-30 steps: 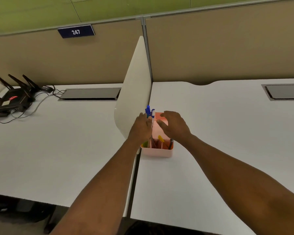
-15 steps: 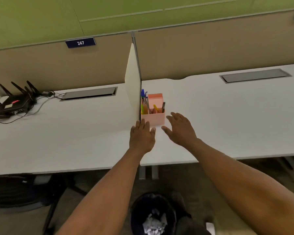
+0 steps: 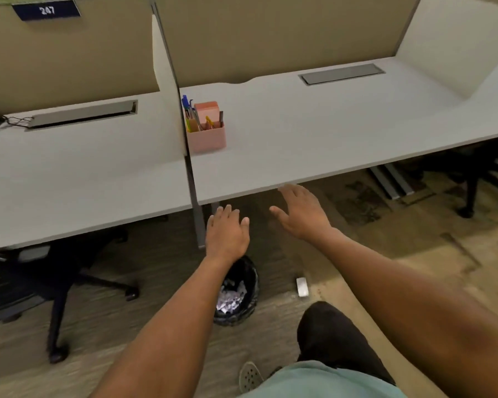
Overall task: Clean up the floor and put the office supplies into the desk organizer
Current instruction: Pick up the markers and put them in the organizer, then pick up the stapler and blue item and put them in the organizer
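A dark blue plate (image 3: 46,10) on the tan partition (image 3: 69,53) reads "247".

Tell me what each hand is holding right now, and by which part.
Nothing is held. The left hand and the right hand are both open with fingers spread, in the air in front of the desk edge, apart from the pink desk organizer.
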`<control>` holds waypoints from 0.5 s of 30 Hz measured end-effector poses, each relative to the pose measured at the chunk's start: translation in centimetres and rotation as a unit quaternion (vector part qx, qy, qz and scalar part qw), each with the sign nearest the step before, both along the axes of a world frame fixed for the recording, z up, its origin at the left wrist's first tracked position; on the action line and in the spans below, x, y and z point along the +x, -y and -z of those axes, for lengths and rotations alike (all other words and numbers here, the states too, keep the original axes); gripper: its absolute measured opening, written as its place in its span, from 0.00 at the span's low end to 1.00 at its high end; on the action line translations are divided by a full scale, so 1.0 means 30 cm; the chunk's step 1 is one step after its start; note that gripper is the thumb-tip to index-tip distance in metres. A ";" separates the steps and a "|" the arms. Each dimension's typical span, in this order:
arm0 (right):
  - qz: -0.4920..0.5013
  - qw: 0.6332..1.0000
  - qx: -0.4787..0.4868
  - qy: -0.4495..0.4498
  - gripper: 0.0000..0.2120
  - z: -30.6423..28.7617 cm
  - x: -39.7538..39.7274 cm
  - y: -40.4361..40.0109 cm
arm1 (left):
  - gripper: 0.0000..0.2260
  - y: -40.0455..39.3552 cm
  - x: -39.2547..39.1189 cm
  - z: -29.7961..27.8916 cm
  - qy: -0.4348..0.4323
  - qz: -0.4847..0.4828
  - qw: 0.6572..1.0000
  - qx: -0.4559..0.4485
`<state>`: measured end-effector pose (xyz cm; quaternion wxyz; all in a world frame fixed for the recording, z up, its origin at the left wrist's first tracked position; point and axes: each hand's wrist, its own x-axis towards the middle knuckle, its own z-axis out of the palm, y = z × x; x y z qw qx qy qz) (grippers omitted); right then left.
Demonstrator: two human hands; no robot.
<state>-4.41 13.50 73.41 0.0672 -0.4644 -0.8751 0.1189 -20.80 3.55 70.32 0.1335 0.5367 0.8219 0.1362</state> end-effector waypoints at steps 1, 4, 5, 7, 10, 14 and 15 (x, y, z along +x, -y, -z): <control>0.007 1.000 -0.005 -0.004 0.30 0.010 0.029 0.020 | 0.21 0.016 0.022 0.013 0.002 0.002 1.000 -0.001; 0.032 0.999 -0.028 -0.008 0.29 0.059 0.117 0.067 | 0.22 0.048 0.081 0.062 0.004 0.006 1.000 -0.006; 0.037 0.999 -0.033 -0.002 0.29 0.080 0.147 0.077 | 0.22 0.056 0.100 0.083 0.011 0.008 1.000 -0.006; 0.039 0.998 -0.052 0.009 0.29 0.125 0.207 0.088 | 0.22 0.067 0.141 0.135 0.028 0.014 0.999 -0.016; 0.054 0.995 -0.081 0.016 0.29 0.204 0.297 0.084 | 0.22 0.092 0.208 0.240 0.042 0.022 0.998 -0.040; 0.073 0.991 -0.113 0.022 0.28 0.339 0.400 0.052 | 0.21 0.107 0.297 0.402 0.052 0.027 0.995 -0.079; 0.075 0.989 -0.124 0.024 0.28 0.379 0.429 0.041 | 0.21 0.107 0.324 0.445 0.053 0.029 0.994 -0.090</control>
